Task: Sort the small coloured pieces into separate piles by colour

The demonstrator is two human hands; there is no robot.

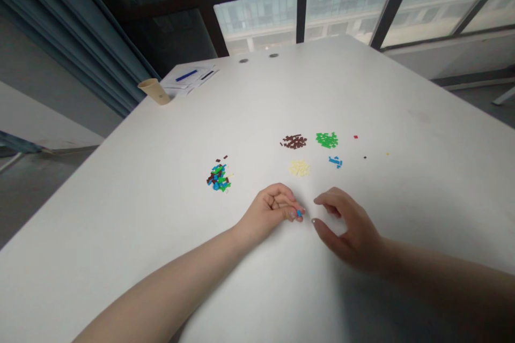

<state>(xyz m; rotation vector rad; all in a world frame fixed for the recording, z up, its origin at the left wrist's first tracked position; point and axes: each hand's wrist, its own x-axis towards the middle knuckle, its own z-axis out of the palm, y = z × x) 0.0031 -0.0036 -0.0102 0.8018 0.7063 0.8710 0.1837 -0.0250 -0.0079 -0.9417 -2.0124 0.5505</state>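
Blue piece pinched between the fingers of the left hand, over the counter | right hand near it at 3 o'clock, fingers parted | from that piece: cream pile at 12, brown pile farther at 12, green pile at 1, mixed-colour pile well apart at 10 o'clock

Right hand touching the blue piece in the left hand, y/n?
Apart. The head view shows a strip of white tabletop between the right hand, its thumb and forefinger spread, and the blue piece pinched in the left hand.
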